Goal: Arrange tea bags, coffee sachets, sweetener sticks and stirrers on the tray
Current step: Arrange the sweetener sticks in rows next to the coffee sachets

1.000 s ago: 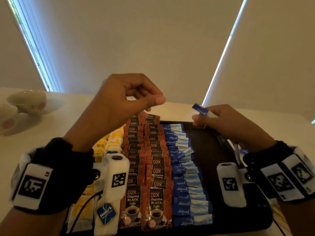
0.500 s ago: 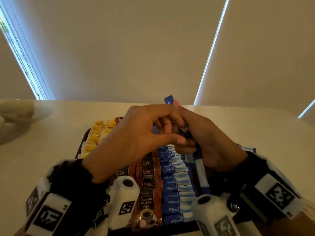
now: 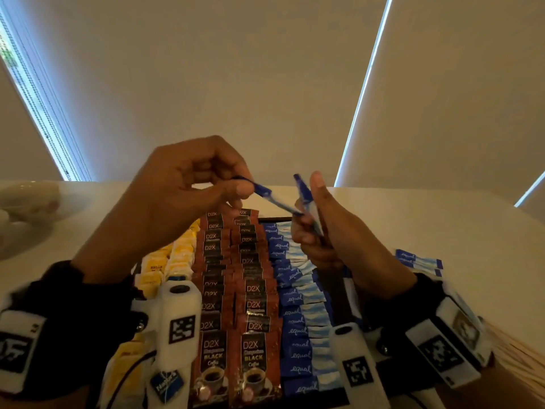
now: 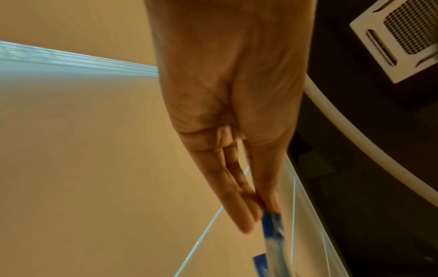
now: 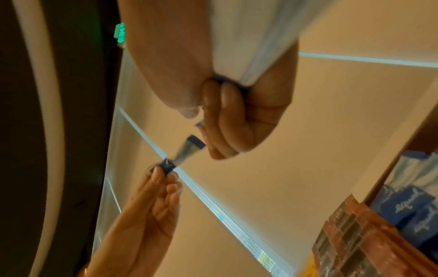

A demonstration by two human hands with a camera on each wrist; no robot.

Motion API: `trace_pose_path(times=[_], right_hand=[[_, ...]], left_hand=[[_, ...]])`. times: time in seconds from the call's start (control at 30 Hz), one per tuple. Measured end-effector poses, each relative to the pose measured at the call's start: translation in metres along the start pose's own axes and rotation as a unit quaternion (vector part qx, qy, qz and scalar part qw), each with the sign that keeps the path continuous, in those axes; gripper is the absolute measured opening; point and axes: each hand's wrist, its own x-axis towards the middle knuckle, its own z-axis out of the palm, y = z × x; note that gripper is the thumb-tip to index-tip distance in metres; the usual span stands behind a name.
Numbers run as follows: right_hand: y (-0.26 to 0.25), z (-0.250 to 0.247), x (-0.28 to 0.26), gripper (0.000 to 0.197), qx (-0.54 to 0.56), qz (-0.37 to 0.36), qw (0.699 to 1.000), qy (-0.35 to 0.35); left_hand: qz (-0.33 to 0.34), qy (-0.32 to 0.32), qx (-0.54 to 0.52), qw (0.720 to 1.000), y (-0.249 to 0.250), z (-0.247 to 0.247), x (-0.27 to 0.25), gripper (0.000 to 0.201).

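Room: dim, warm-toned. Roller blinds (image 3: pixel 236 84), beige, drawn across the whole far side. Daylight strips (image 3: pixel 364 93), bluish-white, showing in the narrow gaps between blinds. Table (image 3: pixel 442 219), pale cream top, reaching back to the blinds. Cups (image 3: pixel 26 199), pale, blurred, at the table's far left.

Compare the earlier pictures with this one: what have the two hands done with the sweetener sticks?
The left hand, empty a second ago, now pinches one sweetener stick, drawing it leftward from the bundle the right hand grips. The rows on the tray look unchanged.
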Motion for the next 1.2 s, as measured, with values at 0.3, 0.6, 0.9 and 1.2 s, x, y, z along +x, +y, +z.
trace_pose_path(times=[0.3, 0.6, 0.9, 1.2], right_hand=[[-0.013, 0.003, 0.004, 0.049, 0.294, -0.278, 0.906, 0.123], [-0.014, 0.027, 0.0, 0.049, 0.343, -0.325, 0.881, 0.019], [-0.021, 0.017, 0.003, 0.037, 0.179, -0.289, 0.932, 0.124], [-0.023, 0.015, -0.005, 0.038, 0.215, 0.031, 0.965, -0.145]], left_hand=[[-0.023, -0.128, -0.054, 0.99, -0.009, 0.013, -0.001, 0.014], [-0.049, -0.232, -0.043, 0.971, -0.01, 0.035, -0.003, 0.015], [0.01, -0.078, -0.053, 0.995, -0.01, 0.017, -0.001, 0.011], [0.03, 0.011, -0.167, 0.985, -0.015, 0.021, 0.0, 0.009]])
